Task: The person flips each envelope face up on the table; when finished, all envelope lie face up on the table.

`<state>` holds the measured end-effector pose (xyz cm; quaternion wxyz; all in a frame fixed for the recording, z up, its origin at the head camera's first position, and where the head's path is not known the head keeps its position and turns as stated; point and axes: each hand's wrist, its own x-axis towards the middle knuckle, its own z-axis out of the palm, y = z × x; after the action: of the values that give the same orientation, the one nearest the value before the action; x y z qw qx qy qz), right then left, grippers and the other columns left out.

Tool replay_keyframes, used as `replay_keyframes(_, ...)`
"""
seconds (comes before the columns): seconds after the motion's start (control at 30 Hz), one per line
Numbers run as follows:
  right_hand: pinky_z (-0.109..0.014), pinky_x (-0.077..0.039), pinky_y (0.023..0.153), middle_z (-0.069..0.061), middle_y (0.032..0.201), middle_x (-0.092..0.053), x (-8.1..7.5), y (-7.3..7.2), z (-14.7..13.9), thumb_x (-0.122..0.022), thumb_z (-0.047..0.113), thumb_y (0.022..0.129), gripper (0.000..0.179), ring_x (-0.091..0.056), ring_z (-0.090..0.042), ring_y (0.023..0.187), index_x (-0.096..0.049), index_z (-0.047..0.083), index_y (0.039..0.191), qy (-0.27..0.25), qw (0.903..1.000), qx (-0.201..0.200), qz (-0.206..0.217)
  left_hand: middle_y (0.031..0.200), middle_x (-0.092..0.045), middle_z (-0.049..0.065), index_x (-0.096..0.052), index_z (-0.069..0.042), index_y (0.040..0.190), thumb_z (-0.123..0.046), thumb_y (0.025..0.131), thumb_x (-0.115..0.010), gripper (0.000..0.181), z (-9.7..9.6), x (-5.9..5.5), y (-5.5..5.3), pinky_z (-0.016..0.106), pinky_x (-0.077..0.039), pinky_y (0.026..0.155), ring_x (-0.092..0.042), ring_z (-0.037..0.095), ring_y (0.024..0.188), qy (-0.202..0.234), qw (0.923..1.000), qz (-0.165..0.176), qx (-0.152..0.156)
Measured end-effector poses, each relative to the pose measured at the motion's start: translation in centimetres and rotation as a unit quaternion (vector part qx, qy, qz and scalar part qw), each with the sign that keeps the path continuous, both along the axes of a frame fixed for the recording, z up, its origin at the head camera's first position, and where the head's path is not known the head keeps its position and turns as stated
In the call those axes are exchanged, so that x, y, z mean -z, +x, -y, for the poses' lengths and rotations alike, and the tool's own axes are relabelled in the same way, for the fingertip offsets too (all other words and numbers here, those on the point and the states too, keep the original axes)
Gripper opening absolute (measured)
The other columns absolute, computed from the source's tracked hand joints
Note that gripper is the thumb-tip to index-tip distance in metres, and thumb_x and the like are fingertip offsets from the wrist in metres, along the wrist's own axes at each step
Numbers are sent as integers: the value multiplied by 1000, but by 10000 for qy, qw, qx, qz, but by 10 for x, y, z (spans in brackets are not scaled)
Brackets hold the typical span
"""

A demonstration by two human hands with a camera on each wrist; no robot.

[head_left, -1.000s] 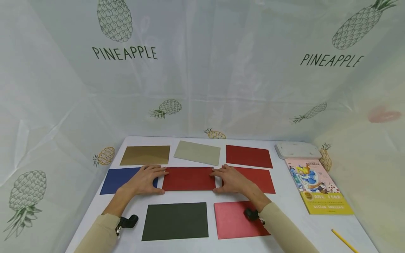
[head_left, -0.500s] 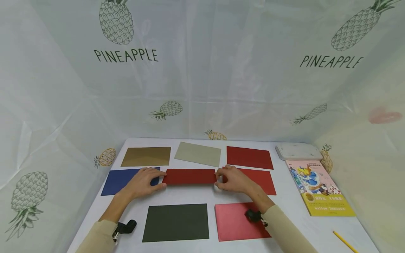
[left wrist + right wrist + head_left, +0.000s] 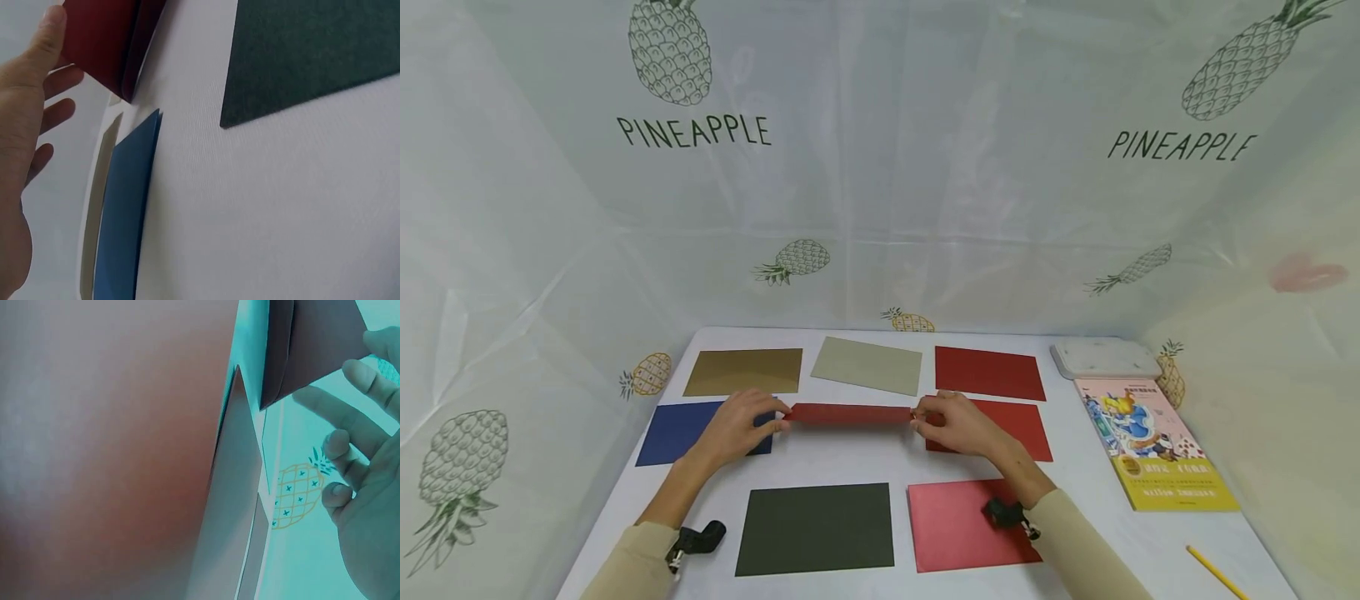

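Note:
Between both hands a dark red envelope (image 3: pixel 852 414) is tilted up off the white table, so the head view sees it as a narrow strip. My left hand (image 3: pixel 739 429) pinches its left end between thumb and fingers; the left wrist view shows the thumb on the envelope (image 3: pixel 100 40), which has a crease near its lower edge. The right end is pinched by my right hand (image 3: pixel 958 425). In the right wrist view the other fingers of that hand (image 3: pixel 375 478) are spread loosely below the envelope (image 3: pixel 322 344).
Flat coloured rectangles lie around: blue (image 3: pixel 673 433), gold (image 3: pixel 745 372), beige (image 3: pixel 867 365), dark red (image 3: pixel 988 372), bright red (image 3: pixel 1018 429), dark green (image 3: pixel 816 529) and pink-red (image 3: pixel 951 533). At right are a book (image 3: pixel 1150 450), a white case (image 3: pixel 1105 358) and a yellow pencil (image 3: pixel 1216 572).
The red envelope lay flat with a hand at each end. Its near edge has come up and its visible face has narrowed to a strip, with both hands now pinching the ends.

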<state>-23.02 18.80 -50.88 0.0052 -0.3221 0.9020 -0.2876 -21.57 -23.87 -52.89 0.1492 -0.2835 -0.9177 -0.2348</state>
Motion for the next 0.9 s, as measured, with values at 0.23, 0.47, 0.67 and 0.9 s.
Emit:
replay_keyframes(0.23, -40, -37, 85, 23, 85, -63, -3, 0, 1, -71, 32, 95, 7, -56, -8, 80, -68, 32, 102, -229, 9983, 341, -419, 96, -73, -10, -77, -26, 101, -18, 81, -84, 22, -7, -6, -5, 49, -47, 88, -65, 16, 95, 468, 9966, -669, 73)
replay_keyframes(0.47, -33, -34, 78, 14, 93, -72, -5, -3, 6, -75, 22, 92, 14, -62, 1, 80, -65, 24, 102, -401, 9905, 398, -1252, 94, -73, -7, -77, -21, 102, -12, 77, -86, 28, -12, -10, -8, 44, -50, 86, -66, 15, 90, 510, 9935, -1016, 63)
replay_keyframes(0.67, -34, -36, 77, 9, 91, -74, -5, -4, 9, -79, 12, 88, 24, -64, -2, 76, -61, 21, 102, -415, 9870, 476, -1476, 90, -67, -6, -67, -18, 103, -14, 80, -85, 29, -16, -10, -7, 45, -50, 84, -64, 14, 83, 691, 9935, -893, -174)
replay_keyframes(0.9, -31, -39, 71, 8, 87, -73, -3, -2, 14, -79, 12, 87, 27, -49, -2, 63, -57, 18, 102, -373, 9861, 692, -1461, 87, -64, -7, -62, -18, 93, -12, 80, -84, 26, -19, -8, -9, 45, -50, 83, -64, 19, 81, 761, 9917, -1035, 6)
